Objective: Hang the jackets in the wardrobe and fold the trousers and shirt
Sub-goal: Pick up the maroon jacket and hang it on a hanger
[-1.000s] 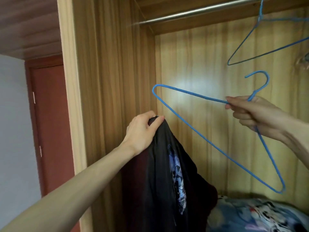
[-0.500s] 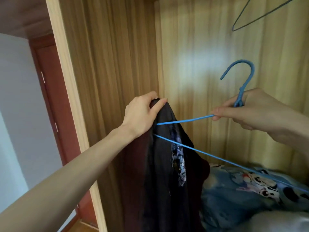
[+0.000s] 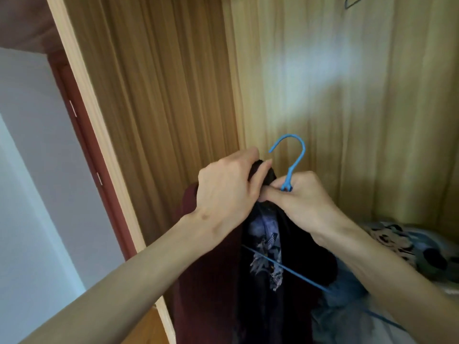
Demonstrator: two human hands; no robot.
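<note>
A black jacket point(image 3: 263, 281) with a pale blue printed patch hangs down inside the wooden wardrobe point(image 3: 323, 95). My left hand point(image 3: 228, 189) pinches its top edge. Right beside it, my right hand point(image 3: 303, 202) grips the neck of a blue wire hanger point(image 3: 291, 167), hook pointing up. The two hands touch. One arm of the hanger is hidden inside the jacket; its bottom wire crosses the front of the fabric and runs down to the right.
A dark red garment point(image 3: 196, 269) hangs just left of the jacket. Patterned blue bedding point(image 3: 409, 249) is piled on the wardrobe floor at the right. Another hanger's tip point(image 3: 350, 2) shows at the top. A red door frame point(image 3: 82, 135) stands at the left.
My right hand has moved left to meet my left hand, pushing the hanger's arm into the jacket's top. The view has tilted down, so the rail is out of sight.
</note>
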